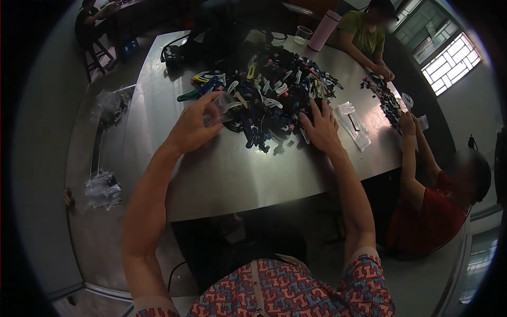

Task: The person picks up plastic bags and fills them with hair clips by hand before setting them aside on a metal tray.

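Observation:
A big heap of hair clips point(272, 103), mostly dark with some white, yellow, blue and pink ones, covers the middle of the metal table. At the heap's left edge my left hand point(193, 127) is closed around a small clear plastic cup point(226, 101), which is tilted with its side toward the clips. My right hand point(323, 128) rests with fingers spread on the right edge of the heap. Just right of it lies a clear plastic bag point(353, 126) with a dark strip inside. A green clip point(187, 96) lies near my left hand.
A pink bottle point(324, 30) and a clear cup point(302, 35) stand at the table's far side. Two people sit along the right, by a smaller dark pile point(390, 103). Plastic bags point(103, 189) lie at left, below table height.

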The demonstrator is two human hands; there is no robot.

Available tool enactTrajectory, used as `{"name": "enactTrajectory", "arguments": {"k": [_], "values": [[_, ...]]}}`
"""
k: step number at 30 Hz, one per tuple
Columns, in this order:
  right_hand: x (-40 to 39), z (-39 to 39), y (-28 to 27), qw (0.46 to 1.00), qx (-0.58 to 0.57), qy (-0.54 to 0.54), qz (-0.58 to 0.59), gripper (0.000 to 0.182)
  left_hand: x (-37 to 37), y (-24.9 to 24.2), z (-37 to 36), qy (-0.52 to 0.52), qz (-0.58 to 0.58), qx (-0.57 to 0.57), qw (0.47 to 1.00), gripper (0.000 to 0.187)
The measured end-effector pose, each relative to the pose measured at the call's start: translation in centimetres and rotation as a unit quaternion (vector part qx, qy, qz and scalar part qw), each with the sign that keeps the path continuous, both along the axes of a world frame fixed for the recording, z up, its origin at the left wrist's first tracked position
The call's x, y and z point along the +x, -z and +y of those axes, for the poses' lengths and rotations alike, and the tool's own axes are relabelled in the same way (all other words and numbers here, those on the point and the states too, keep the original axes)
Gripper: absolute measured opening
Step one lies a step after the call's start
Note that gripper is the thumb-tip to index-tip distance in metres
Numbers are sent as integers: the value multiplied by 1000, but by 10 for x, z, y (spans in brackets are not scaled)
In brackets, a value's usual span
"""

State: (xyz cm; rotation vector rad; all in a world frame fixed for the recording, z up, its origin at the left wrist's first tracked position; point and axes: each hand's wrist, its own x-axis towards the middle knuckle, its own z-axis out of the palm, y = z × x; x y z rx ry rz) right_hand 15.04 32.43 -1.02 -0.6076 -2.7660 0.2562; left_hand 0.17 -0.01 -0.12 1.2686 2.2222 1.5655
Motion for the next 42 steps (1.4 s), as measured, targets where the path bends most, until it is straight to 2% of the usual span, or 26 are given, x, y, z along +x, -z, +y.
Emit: {"name": "enactTrajectory", "arguments": {"k": [1, 4, 7, 10, 14, 16, 17, 21, 23, 25, 27, 28, 29, 31, 34, 35, 36, 38, 39, 42], "values": [[-3, -5, 6, 999, 4, -22, 28, 73, 0, -1, 1, -4, 8, -7, 1000, 70], [-16, -32, 11, 998, -8, -43, 47, 74, 0, -4, 2, 6, -17, -8, 1000, 69], [-19, -57, 0, 987, -56, -126, 77, 71, -1, -3, 0, 0, 3, -16, 1000, 69], [-22, -52, -16, 984, -75, -136, 85, 68, -1, -1, 1, -3, 3, -23, 1000, 69], [-62, 22, 0, 981, -16, -32, 190, 54, -1, -1, -1, 4, -6, -18, 1000, 70], [-88, 76, 18, 976, -41, -29, 213, 53, 1, -5, 0, -4, -25, -27, 999, 71], [-97, 85, 18, 979, -66, 23, 190, 53, 0, -6, 0, -4, -24, -27, 999, 71], [-103, 72, 5, 987, -59, 95, 117, 52, -4, -1, -1, -6, -8, -35, 999, 71], [-101, 76, 13, 983, 14, -72, 171, 49, -4, 1, -1, -5, -5, -41, 999, 71], [-84, 52, -3, 978, -4, -100, 181, 44, -2, -1, 0, -3, -6, -32, 999, 71], [-66, 32, -18, 967, -112, -174, 146, 41, -1, 0, 0, -6, -10, -33, 999, 70], [-54, 19, -31, 977, -118, -157, 84, 39, 0, 1, 1, -8, -10, -33, 999, 70], [-46, 18, -27, 977, -119, -157, 83, 39, 0, 1, 1, -8, -12, -33, 999, 70], [-33, 24, -20, 933, -243, -226, 140, 39, 0, 0, 1, 3, -6, -18, 1000, 70], [-15, 34, -14, 932, -211, -257, 141, 41, -5, 2, 1, 9, 32, 1, 999, 70], [-14, 42, -8, 939, -160, -264, 152, 42, -5, 1, 0, 7, 35, 3, 999, 70], [-17, 43, -2, 939, -159, -265, 152, 42, -2, -1, 0, 5, 14, -5, 1000, 70], [-24, 48, 6, 953, -111, -226, 167, 42, 1, -4, 0, 4, -4, -12, 1000, 70], [-29, 47, 5, 953, -111, -225, 169, 42, 1, -4, 0, 4, -8, -28, 1000, 71], [-44, 40, 6, 926, -211, -253, 183, 36, 0, -3, 1, 7, -11, -42, 999, 71]]}}
